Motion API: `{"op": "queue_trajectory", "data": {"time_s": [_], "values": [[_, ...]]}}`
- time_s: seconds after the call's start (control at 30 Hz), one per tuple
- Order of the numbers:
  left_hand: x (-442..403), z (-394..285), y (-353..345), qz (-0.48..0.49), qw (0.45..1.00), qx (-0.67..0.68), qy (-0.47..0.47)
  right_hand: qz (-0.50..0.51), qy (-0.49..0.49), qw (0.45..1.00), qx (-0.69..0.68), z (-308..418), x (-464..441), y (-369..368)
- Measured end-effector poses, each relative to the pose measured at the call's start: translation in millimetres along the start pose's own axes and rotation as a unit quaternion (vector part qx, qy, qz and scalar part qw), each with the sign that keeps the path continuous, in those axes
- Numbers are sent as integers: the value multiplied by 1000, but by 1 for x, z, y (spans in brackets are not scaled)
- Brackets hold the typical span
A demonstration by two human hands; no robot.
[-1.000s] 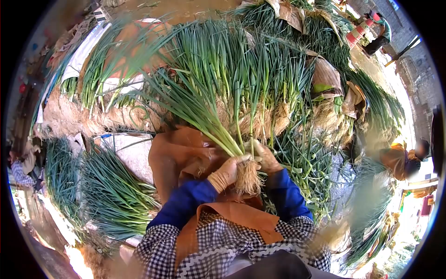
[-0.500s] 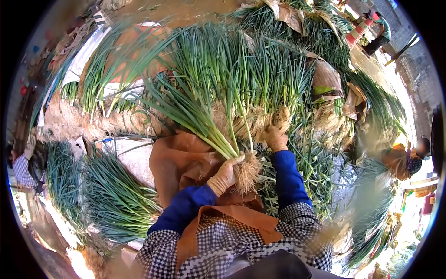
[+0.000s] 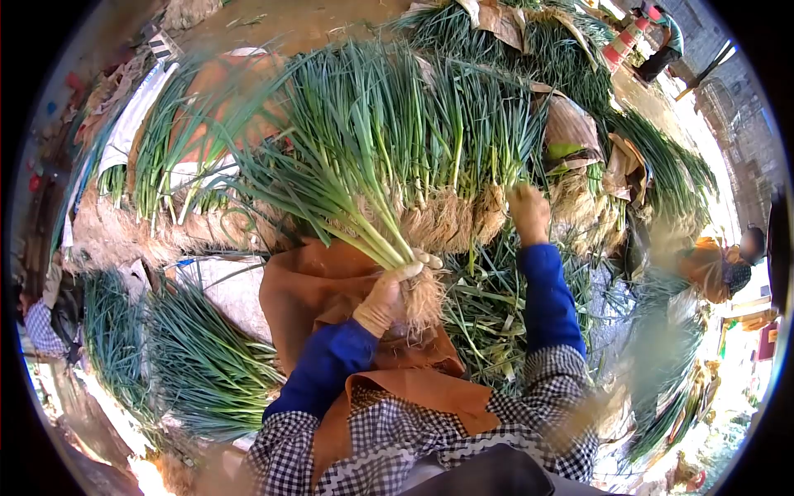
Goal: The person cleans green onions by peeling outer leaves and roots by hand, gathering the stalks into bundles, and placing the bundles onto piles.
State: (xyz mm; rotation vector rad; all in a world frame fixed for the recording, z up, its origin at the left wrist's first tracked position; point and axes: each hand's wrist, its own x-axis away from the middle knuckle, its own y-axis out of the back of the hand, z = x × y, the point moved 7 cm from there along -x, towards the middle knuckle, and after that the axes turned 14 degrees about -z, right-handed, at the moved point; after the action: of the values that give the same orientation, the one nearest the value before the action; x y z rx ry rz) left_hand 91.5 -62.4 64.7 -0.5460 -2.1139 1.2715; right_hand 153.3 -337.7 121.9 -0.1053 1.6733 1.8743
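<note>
My left hand (image 3: 387, 299) is wrapped round a small bunch of green onions (image 3: 364, 217), just above their stringy roots (image 3: 423, 299). The bunch leans to the upper left, over a brown apron (image 3: 310, 281) on my lap. My right hand (image 3: 529, 215) is at the right end of a long row of green onions (image 3: 430, 136), beside the root ends (image 3: 488, 211). Its fingers are curled closed, and I cannot make out what is in them.
Loose leaves (image 3: 488, 322) lie below the row. More green onions (image 3: 207, 360) are heaped at the lower left. A brown sack (image 3: 571, 132) lies beyond my right hand. One person (image 3: 715, 269) is at the right, another (image 3: 662, 50) at the far upper right.
My right hand has moved right and up from the roots in the row's middle. My left hand has shifted slightly left with its bunch, and a separate stalk has joined the others.
</note>
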Motion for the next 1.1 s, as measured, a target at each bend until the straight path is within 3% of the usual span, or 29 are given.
{"op": "queue_trajectory", "data": {"time_s": [0.03,0.1,0.13,0.2,0.23,0.3,0.37,0.43,0.47,0.5,0.57,0.7,0.77,0.8,0.83,0.87,0.97,1.0,1.03,1.07,1.1], "values": [[-4,8,9,-59,998,-10,-5,-24,-14,1000,5,-1,-19,-11],[-7,22,28,-120,993,11,19,163,-73,984,-10,-36,-32,-118],[-8,27,38,-154,988,8,19,187,-16,982,-4,-34,-35,-142],[-7,27,40,-118,992,27,34,268,-9,949,-167,-17,-19,-145],[-6,30,37,-81,994,53,49,278,-43,918,-280,6,4,-102],[2,25,29,-189,981,5,45,261,-100,851,-445,55,53,-2],[-3,39,34,-160,983,23,85,325,-157,730,-580,42,108,-24],[-3,58,40,-152,980,-15,128,382,-194,655,-622,70,145,-2],[1,68,36,-150,979,-40,134,385,-204,700,-565,65,163,-11],[4,78,32,-146,977,-64,138,416,-183,701,-549,70,176,-17],[4,83,34,-117,983,-131,60,405,-158,723,-537,76,178,-17],[7,83,39,-156,976,-149,16,277,-336,721,-539,51,145,-33],[5,85,48,-158,974,-164,-19,229,-292,811,-452,40,124,-59],[4,85,50,-151,969,-189,-47,162,-199,908,-331,39,113,-54],[3,83,52,-144,963,-214,-76,88,-97,971,-198,45,106,-49],[1,82,57,-164,956,-225,-88,-3,-56,987,-153,58,106,-31],[-2,79,61,-182,971,-144,-56,-20,-96,970,-225,74,130,-13],[0,78,63,-201,969,-139,-43,75,-97,964,-238,70,150,-28],[1,75,65,-203,968,-140,-44,206,-145,890,-380,85,169,-12],[2,74,66,-194,972,-127,-35,232,-70,891,-385,94,177,10],[3,75,66,-183,976,-114,-24,328,-97,825,-449,84,191,19]]}}
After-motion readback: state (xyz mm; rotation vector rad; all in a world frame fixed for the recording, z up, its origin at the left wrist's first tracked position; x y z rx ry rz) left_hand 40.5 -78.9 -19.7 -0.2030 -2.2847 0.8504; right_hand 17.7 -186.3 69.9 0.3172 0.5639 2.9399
